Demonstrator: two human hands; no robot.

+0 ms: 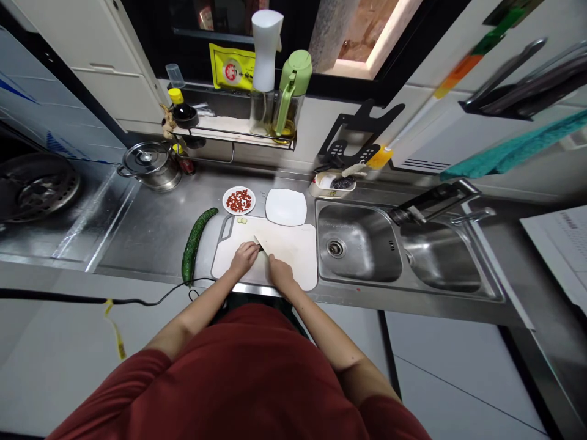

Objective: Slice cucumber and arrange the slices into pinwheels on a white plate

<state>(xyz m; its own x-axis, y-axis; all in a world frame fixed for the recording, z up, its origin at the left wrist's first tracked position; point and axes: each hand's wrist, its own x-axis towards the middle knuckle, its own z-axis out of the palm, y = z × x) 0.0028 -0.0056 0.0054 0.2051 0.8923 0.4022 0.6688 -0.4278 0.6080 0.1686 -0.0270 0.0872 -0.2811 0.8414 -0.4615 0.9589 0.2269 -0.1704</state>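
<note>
Over a white cutting board (293,250), the right hand (280,274) closes around a kitchen knife (259,243), while the left hand (244,258) curls beside the blade; what it grips, if anything, cannot be told. Left of that hand, a long green cucumber (192,245) lies on the steel counter (147,238), with cucumber slices (241,220) ahead of the hands.
</note>
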